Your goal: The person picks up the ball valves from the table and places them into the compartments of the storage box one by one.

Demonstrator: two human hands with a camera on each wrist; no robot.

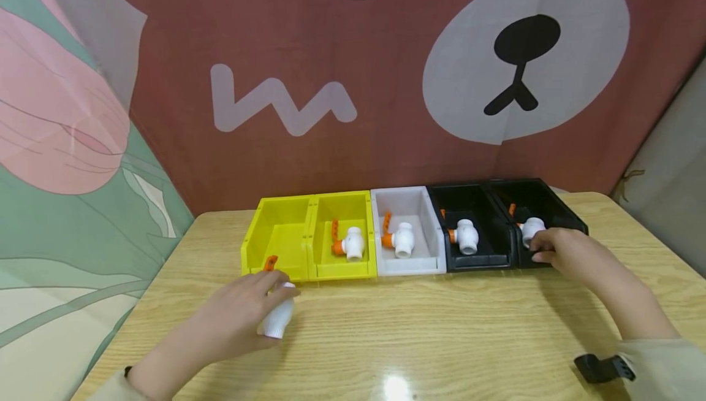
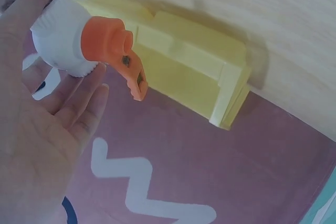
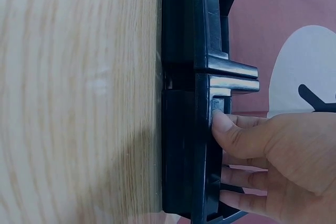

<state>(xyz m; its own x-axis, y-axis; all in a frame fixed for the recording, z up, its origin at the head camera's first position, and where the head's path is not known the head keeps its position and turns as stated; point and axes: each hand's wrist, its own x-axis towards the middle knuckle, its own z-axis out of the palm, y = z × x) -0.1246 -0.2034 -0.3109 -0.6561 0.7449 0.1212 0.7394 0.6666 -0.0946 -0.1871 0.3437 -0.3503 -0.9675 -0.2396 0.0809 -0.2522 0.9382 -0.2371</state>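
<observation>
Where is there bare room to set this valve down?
The far-left yellow bin looks empty, right behind the left hand holding the valve. The bare table between the hands is free too. The other four bins each hold a valve, and the right hand grips the far-right black bin.

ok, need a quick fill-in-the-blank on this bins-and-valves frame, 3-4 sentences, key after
1. The left hand holds a white valve with an ______ handle above the wooden table.
2. The right hand grips the front rim of the far-right ______ bin.
3. The only bin with no valve in it is the far-left ______ bin.
4. Between the yellow and black bins stands one ______ bin.

Missing words: orange; black; yellow; white
</observation>
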